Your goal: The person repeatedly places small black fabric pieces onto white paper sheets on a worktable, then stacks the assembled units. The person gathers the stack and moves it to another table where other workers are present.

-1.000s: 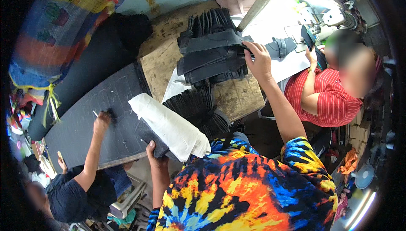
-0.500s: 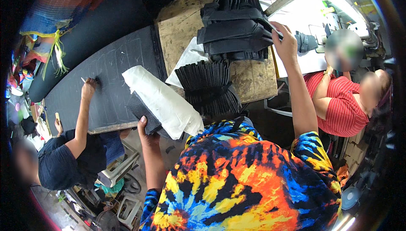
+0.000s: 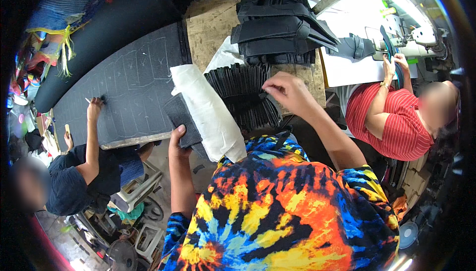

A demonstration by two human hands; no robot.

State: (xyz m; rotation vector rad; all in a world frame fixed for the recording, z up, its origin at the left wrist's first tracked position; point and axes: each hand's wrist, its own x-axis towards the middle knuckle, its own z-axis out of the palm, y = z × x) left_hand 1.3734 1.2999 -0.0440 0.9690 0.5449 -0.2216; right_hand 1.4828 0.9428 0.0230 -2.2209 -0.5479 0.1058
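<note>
My left hand [image 3: 179, 142] grips a black fabric piece [image 3: 184, 122], thumb on top and fingers hidden beneath. A loosely folded white sheet [image 3: 210, 115] lies against that piece, hiding part of it; whether my hand also holds the sheet is unclear. My right hand [image 3: 295, 95] is closed in a pinch, its fingertips over the right side of a tied bundle of thin black pieces [image 3: 240, 92]. Anything between those fingertips is too small to make out. Beyond, a stack of black strapped pieces [image 3: 277, 33] sits on the wooden table [image 3: 213, 10].
At left, a co-worker's hand [image 3: 94, 108] holds a thin white stick over black cloth [image 3: 131, 80] with pale lines. A large black roll [image 3: 109, 43] lies behind. At right, a person in a red striped shirt [image 3: 391, 117] works beside a sewing machine [image 3: 424, 38].
My right hand has left the far stack and come nearer and leftward, over the tied bundle. My left hand, the black fabric and the white sheet have shifted slightly right.
</note>
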